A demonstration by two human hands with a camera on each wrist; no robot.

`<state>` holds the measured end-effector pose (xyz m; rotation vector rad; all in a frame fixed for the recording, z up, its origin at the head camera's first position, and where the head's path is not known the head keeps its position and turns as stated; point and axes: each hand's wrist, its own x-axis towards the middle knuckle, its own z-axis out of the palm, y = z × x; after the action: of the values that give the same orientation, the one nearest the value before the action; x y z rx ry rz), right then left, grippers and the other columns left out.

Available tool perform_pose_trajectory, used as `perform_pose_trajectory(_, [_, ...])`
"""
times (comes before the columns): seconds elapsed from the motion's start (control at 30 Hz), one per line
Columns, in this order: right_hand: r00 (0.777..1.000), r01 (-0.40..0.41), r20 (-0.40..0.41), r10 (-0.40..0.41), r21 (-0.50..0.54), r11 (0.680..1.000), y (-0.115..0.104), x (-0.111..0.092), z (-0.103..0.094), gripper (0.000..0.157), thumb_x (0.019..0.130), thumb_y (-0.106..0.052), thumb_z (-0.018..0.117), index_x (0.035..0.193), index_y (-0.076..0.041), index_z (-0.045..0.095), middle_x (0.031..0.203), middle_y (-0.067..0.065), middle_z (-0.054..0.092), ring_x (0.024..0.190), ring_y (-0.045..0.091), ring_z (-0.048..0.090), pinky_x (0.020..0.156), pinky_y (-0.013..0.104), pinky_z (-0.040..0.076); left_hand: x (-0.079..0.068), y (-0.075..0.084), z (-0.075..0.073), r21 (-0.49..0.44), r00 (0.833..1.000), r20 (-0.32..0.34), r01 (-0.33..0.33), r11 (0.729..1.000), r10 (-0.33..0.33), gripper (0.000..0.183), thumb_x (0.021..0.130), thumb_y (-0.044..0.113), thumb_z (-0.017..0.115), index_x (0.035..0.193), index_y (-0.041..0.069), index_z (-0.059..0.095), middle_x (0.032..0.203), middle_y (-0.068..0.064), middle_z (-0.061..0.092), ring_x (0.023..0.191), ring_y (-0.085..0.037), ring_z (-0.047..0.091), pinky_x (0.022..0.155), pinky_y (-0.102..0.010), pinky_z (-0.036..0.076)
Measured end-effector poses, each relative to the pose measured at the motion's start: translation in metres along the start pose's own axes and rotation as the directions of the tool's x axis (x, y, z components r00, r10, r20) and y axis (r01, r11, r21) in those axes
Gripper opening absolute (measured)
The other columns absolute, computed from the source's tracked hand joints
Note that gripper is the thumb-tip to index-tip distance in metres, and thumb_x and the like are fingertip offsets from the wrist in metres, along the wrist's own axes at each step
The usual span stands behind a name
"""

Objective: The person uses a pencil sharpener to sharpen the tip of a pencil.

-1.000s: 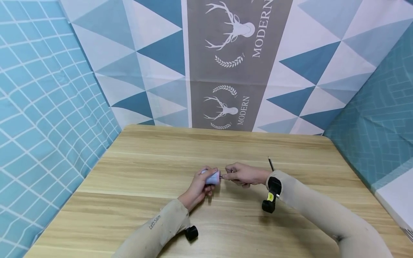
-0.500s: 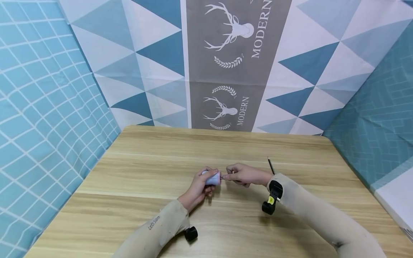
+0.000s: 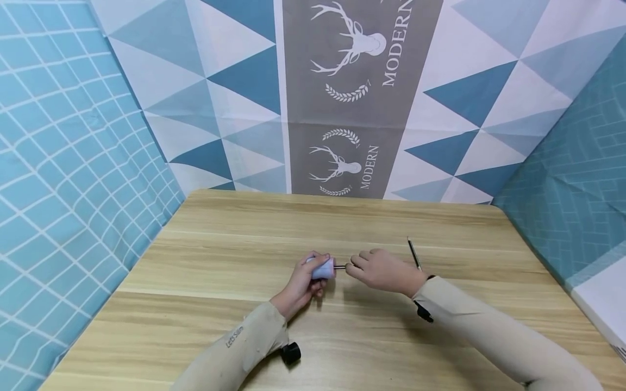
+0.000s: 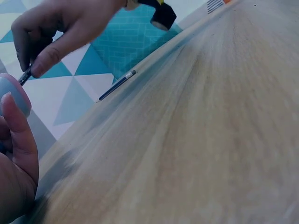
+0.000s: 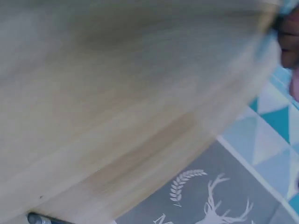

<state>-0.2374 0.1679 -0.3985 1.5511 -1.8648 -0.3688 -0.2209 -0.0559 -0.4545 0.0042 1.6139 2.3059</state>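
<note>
My left hand [image 3: 297, 285] grips a small light-purple pencil sharpener [image 3: 321, 269] with a pink end that faces right. From that end a dark, thin pencil [image 3: 339, 267] sticks out sideways, and my right hand [image 3: 383, 272] pinches it. The back of the right hand faces up, hiding its fingertips in the head view. Seen from the left wrist, thumb and fingers hold the pencil [image 4: 25, 76] right at the sharpener's opening [image 4: 22, 91]. In the blurred right wrist view only part of the right hand [image 5: 290, 39] shows at the edge.
A second dark pencil [image 3: 413, 253] lies on the wooden table [image 3: 235, 244], just beyond the right wrist. Patterned cloths [image 3: 239, 108] stand behind and at both sides of the table. A white box-like object [image 3: 601, 304] is at the right edge.
My right hand has rolled over, back upward, and shifted slightly right; its wrist camera swung underneath. More of the pencil shows between hand and sharpener. The left hand stays still.
</note>
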Motion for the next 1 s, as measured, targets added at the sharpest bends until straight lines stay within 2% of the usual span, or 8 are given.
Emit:
perform_pose_trajectory(0.2, [0.993, 0.041, -0.106, -0.055, -0.132, 0.99, -0.004, 0.002, 0.018, 0.032, 0.108, -0.004, 0.021, 0.094, -0.011, 0.049, 0.07, -0.001, 0.05, 0.051, 0.01, 0.042, 0.046, 0.022, 0.038, 0.0, 0.0, 0.001, -0.004, 1.0, -0.018, -0.005, 1.0, 0.005, 0.018, 0.091, 0.03, 0.066, 0.081, 0.018, 0.057, 0.067, -0.004, 0.056, 0.044, -0.009, 0.043, 0.039, -0.023, 0.038])
perform_pose_trajectory(0.37, [0.997, -0.079, 0.012, 0.078, 0.129, 0.988, -0.014, 0.004, 0.014, 0.015, 0.102, 0.0, 0.036, 0.092, -0.009, 0.044, 0.056, -0.004, 0.041, 0.047, 0.005, 0.026, 0.04, 0.018, 0.024, -0.002, 0.0, 0.003, -0.012, 1.0, -0.008, -0.003, 1.0, 0.003, 0.018, 0.091, 0.028, 0.067, 0.08, 0.018, 0.057, 0.066, -0.004, 0.054, 0.043, -0.009, 0.042, 0.037, -0.022, 0.037])
perform_pose_trajectory(0.47, [0.974, -0.221, 0.141, 0.178, 0.396, 0.891, -0.015, 0.009, 0.006, 0.01, 0.097, -0.003, 0.053, 0.094, -0.008, 0.046, 0.054, -0.008, 0.038, 0.046, 0.002, 0.027, 0.039, 0.015, 0.024, -0.002, -0.001, 0.003, -0.017, 1.0, 0.005, -0.007, 1.0, 0.007, 0.019, 0.091, 0.028, 0.066, 0.078, 0.018, 0.057, 0.064, -0.004, 0.054, 0.041, -0.008, 0.042, 0.036, -0.022, 0.037])
perform_pose_trajectory(0.6, [0.919, -0.395, 0.29, 0.268, 0.676, 0.622, -0.009, 0.017, 0.002, 0.016, 0.1, -0.007, 0.057, 0.089, -0.01, 0.045, 0.058, -0.01, 0.037, 0.046, 0.001, 0.034, 0.043, 0.015, 0.032, -0.002, -0.002, 0.002, -0.022, 1.0, 0.004, -0.016, 1.0, 0.016, 0.018, 0.093, 0.028, 0.064, 0.079, 0.018, 0.057, 0.066, -0.003, 0.058, 0.041, -0.007, 0.042, 0.036, -0.022, 0.036])
perform_pose_trajectory(0.73, [0.839, -0.539, 0.463, 0.285, 0.777, 0.325, 0.001, 0.024, 0.0, 0.024, 0.101, -0.01, 0.057, 0.081, -0.011, 0.043, 0.062, -0.01, 0.037, 0.052, 0.001, 0.034, 0.049, 0.019, 0.033, -0.002, -0.003, 0.0, -0.021, 1.0, 0.002, -0.004, 1.0, 0.004, 0.019, 0.094, 0.03, 0.063, 0.081, 0.017, 0.057, 0.071, -0.004, 0.059, 0.043, -0.008, 0.043, 0.037, -0.023, 0.037])
perform_pose_trajectory(0.83, [0.736, -0.654, 0.638, 0.227, 0.757, -0.007, 0.007, 0.027, -0.002, 0.027, 0.103, -0.014, 0.054, 0.079, -0.01, 0.04, 0.058, -0.008, 0.036, 0.048, 0.004, 0.03, 0.045, 0.022, 0.028, -0.002, -0.003, -0.001, -0.029, 1.0, -0.003, -0.005, 1.0, 0.005, 0.019, 0.094, 0.031, 0.064, 0.082, 0.017, 0.057, 0.071, -0.004, 0.058, 0.043, -0.008, 0.043, 0.037, -0.022, 0.037])
perform_pose_trajectory(0.93, [0.627, -0.702, 0.769, 0.123, 0.626, -0.34, 0.012, 0.028, -0.001, 0.029, 0.103, -0.016, 0.052, 0.079, -0.009, 0.037, 0.054, -0.004, 0.031, 0.042, 0.007, 0.023, 0.039, 0.023, 0.021, -0.001, -0.002, 0.0, -0.039, 1.0, -0.003, -0.014, 0.999, 0.013, 0.018, 0.094, 0.03, 0.064, 0.083, 0.017, 0.058, 0.073, -0.004, 0.059, 0.043, -0.007, 0.044, 0.037, -0.021, 0.038])
perform_pose_trajectory(1.0, [0.57, -0.696, 0.82, 0.046, 0.512, -0.503, 0.014, 0.027, 0.001, 0.029, 0.103, -0.016, 0.051, 0.079, -0.009, 0.036, 0.052, -0.004, 0.027, 0.04, 0.008, 0.019, 0.037, 0.023, 0.017, -0.001, -0.001, 0.0, -0.04, 1.0, -0.004, -0.015, 0.999, 0.015, 0.017, 0.093, 0.028, 0.064, 0.082, 0.017, 0.058, 0.074, -0.004, 0.06, 0.043, -0.007, 0.044, 0.037, -0.02, 0.037])
